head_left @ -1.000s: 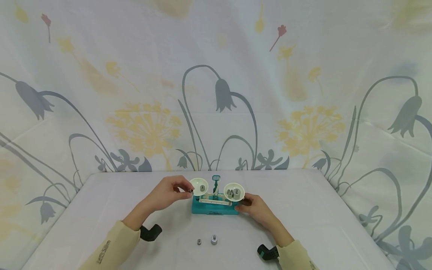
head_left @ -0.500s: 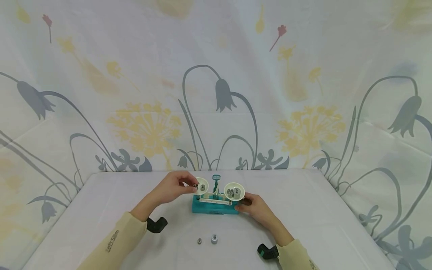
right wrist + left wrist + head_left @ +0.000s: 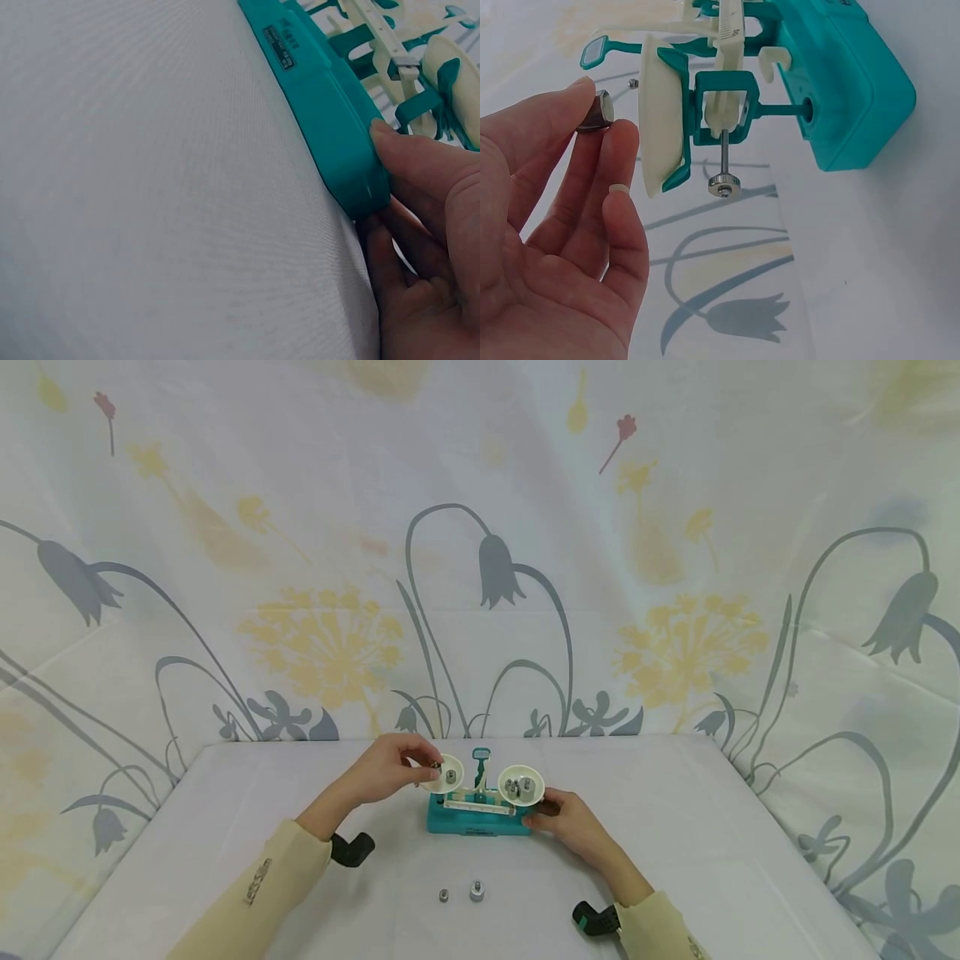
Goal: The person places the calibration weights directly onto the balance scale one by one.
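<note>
A teal balance scale [image 3: 480, 825] with two cream pans stands at mid-table. My left hand [image 3: 386, 768] pinches a small metal weight [image 3: 596, 114] between thumb and fingers, over the edge of the left pan [image 3: 660, 112]. Another weight [image 3: 451, 776] sits in that pan. Several weights [image 3: 527, 785] lie in the right pan [image 3: 521, 770]. With the thumb on top and fingers beneath, my right hand [image 3: 435, 202] grips the right end of the scale's base [image 3: 330, 127].
Two more metal weights lie on the white-covered table in front of the scale: a small one [image 3: 444, 896] and a larger one [image 3: 477, 892]. Behind the table hangs a flower-patterned cloth [image 3: 480, 677]. A black device [image 3: 352, 849] sits at my left wrist, another [image 3: 595, 919] at my right.
My left hand has moved right and slightly away from me, bringing the pinched weight from beside the left pan to over it. The right hand stays on the base.
</note>
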`<action>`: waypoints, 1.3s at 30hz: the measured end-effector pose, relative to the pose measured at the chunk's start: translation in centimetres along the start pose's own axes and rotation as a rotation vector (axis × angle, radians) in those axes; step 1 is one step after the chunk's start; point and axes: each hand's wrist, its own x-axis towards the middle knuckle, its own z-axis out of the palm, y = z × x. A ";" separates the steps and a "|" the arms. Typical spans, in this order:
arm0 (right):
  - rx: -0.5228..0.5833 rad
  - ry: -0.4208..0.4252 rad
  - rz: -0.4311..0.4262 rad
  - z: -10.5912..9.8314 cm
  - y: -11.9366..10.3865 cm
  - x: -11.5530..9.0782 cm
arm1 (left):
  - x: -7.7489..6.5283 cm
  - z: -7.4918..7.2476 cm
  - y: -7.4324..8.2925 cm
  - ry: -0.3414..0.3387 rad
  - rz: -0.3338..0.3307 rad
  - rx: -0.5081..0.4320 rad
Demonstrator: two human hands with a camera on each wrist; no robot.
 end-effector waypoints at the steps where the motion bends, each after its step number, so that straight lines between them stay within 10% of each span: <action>1: 0.001 0.000 0.001 0.0 0.0 0.0 | 0.1 0.0 0.0 -0.002 -0.001 0.006; 39: 0.005 -0.005 0.001 -0.1 0.3 0.1 | 2.3 0.3 0.7 -0.082 -0.031 0.208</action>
